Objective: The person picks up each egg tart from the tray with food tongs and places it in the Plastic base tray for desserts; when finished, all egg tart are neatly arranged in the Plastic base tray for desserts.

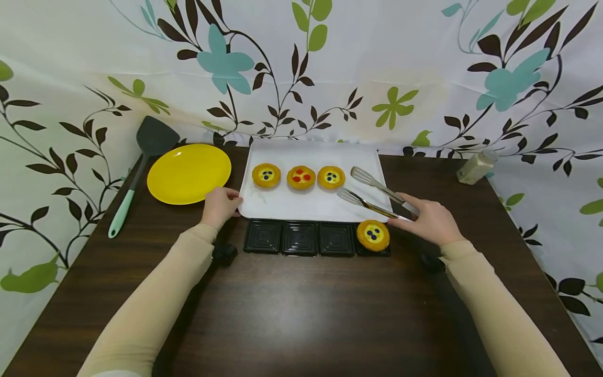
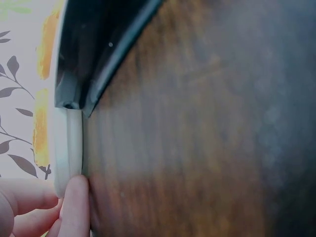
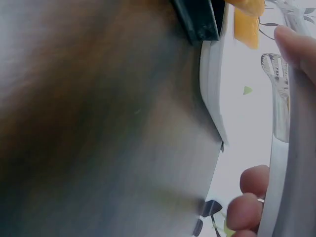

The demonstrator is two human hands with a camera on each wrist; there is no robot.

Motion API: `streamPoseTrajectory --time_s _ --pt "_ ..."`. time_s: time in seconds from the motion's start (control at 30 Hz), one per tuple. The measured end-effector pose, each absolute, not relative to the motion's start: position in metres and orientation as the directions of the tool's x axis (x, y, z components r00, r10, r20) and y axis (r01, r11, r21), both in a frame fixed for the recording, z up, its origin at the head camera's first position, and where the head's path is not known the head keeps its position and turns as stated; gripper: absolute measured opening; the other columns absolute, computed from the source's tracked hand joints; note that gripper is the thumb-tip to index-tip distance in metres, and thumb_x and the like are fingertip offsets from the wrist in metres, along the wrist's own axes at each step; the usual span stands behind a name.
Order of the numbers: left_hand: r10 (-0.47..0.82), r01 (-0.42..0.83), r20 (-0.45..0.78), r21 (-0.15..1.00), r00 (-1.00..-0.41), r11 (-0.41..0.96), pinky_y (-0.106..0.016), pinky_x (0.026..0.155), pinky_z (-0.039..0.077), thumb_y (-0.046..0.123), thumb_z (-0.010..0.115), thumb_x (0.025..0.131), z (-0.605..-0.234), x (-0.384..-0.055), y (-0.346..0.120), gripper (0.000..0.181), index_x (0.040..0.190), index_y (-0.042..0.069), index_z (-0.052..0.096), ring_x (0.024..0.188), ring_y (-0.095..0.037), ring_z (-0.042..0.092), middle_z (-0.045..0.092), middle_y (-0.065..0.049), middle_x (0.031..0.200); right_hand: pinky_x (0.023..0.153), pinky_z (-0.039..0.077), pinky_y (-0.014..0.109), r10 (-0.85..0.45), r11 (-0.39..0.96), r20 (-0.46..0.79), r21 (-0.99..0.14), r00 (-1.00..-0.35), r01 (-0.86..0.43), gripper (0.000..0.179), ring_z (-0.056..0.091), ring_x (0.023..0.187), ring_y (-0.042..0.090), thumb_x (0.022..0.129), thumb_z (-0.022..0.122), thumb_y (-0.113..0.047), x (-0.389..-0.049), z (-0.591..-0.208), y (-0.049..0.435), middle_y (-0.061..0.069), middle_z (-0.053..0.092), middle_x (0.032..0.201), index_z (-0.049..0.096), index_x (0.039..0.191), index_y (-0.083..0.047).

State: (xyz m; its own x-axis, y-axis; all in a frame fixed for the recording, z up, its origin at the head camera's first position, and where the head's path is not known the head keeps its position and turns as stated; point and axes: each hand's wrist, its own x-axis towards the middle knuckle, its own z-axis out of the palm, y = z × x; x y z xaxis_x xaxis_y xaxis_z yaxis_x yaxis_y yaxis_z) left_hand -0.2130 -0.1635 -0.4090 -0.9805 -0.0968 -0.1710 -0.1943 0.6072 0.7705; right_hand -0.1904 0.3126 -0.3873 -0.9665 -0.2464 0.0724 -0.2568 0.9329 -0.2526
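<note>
My left hand [image 1: 220, 208] pinches the left rim of a white tray [image 1: 282, 205]; in the left wrist view its thumb and fingers meet at the tray's edge [image 2: 68, 148]. My right hand [image 1: 430, 221] holds metal tongs [image 1: 374, 183] by the handles, arms spread apart, nothing between their slotted ends. Those ends hang over the tray's right part. On the tray stand three egg tarts in a row: a blueberry-topped one [image 1: 266, 175], a red-topped one [image 1: 301, 178] and another with blueberries [image 1: 331, 178]. A further blueberry tart [image 1: 373, 235] sits in the rightmost compartment of a black plastic tray [image 1: 299, 238].
A yellow plate [image 1: 188, 174] lies to the left of the white tray, beside a spatula [image 1: 129, 196] with a green handle. At the right back stands a small jar [image 1: 477, 167]. A patterned cloth [image 1: 330, 68] hangs behind the dark wooden table [image 1: 292, 314].
</note>
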Motion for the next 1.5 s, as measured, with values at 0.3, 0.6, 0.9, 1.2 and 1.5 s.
streamPoseTrajectory --time_s 0.3,0.6,0.9,1.2,1.5 --pt "-0.105 -0.202 -0.174 0.774 -0.979 0.601 -0.030 0.065 0.060 0.008 0.057 0.093 -0.412 -0.214 -0.164 0.030 0.117 -0.010 0.061 0.083 -0.034 0.069 0.062 -0.027 0.112 0.062 0.053 0.049 -0.272 0.930 0.042 -0.244 -0.961 -0.274 0.086 0.062 0.073 0.029 0.076 0.064 -0.066 -0.214 -0.388 0.297 0.021 0.068 0.096 0.047 0.141 -0.012" --pt "-0.101 -0.190 -0.161 0.776 -0.982 0.601 -0.029 0.064 0.060 0.008 0.057 0.093 -0.411 -0.214 -0.165 0.030 0.116 -0.011 0.061 0.083 -0.034 0.069 0.062 -0.027 0.112 0.055 0.050 0.040 -0.276 0.936 0.018 -0.225 -0.961 -0.273 0.089 0.054 0.067 0.024 0.075 0.063 -0.069 -0.224 -0.388 0.289 0.017 0.068 0.089 0.047 0.140 -0.011" --pt "-0.101 -0.186 -0.157 0.772 -0.982 0.608 -0.029 0.064 0.060 0.008 0.058 0.093 -0.413 -0.215 -0.165 0.030 0.117 -0.010 0.061 0.084 -0.034 0.069 0.062 -0.026 0.112 0.060 0.049 0.040 -0.275 0.941 -0.034 -0.214 -0.961 -0.261 0.091 0.052 0.075 0.026 0.075 0.060 -0.071 -0.231 -0.390 0.280 0.021 0.066 0.107 0.046 0.141 -0.010" --pt "-0.100 -0.188 -0.161 0.773 -0.982 0.605 -0.029 0.064 0.060 0.009 0.057 0.093 -0.412 -0.216 -0.164 0.031 0.117 -0.010 0.061 0.084 -0.034 0.069 0.062 -0.026 0.112 0.058 0.046 0.037 -0.259 0.940 -0.050 -0.243 -0.965 -0.240 0.090 0.051 0.072 0.026 0.075 0.061 -0.070 -0.231 -0.390 0.279 0.018 0.066 0.089 0.047 0.140 -0.008" --pt "-0.105 -0.201 -0.174 0.762 -0.979 0.615 -0.029 0.064 0.060 0.009 0.057 0.093 -0.411 -0.215 -0.164 0.031 0.117 -0.010 0.061 0.083 -0.033 0.069 0.062 -0.026 0.112 0.058 0.047 0.038 -0.258 0.933 -0.010 -0.261 -0.966 -0.247 0.088 0.051 0.068 0.025 0.075 0.062 -0.069 -0.219 -0.389 0.285 0.012 0.064 0.077 0.049 0.139 -0.009"
